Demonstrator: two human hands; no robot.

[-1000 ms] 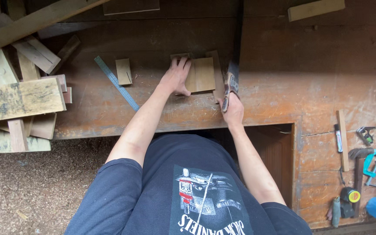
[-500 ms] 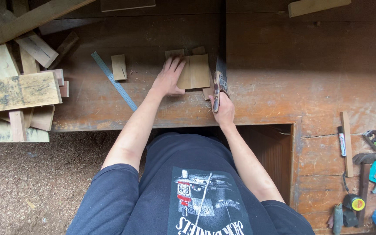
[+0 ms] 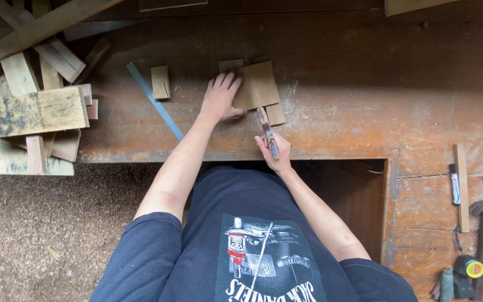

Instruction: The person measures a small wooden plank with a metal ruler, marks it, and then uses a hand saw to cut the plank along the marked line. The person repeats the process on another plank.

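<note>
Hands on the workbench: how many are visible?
2. The left hand presses flat on the light square wooden piece; the right hand grips a narrow-bladed tool beside it.

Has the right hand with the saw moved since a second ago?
Yes. The right hand has drawn the saw back toward the bench's near edge, away from the wood piece the left hand pins.

Two hands work at one wooden bench [image 3: 331, 128]: the left hand [image 3: 219, 98] rests on one flat board [image 3: 261, 84], the right hand [image 3: 274, 152] grips one saw [image 3: 266, 130], with one small wood block [image 3: 160, 82] and one blue ruler [image 3: 155, 102] nearby.
</note>
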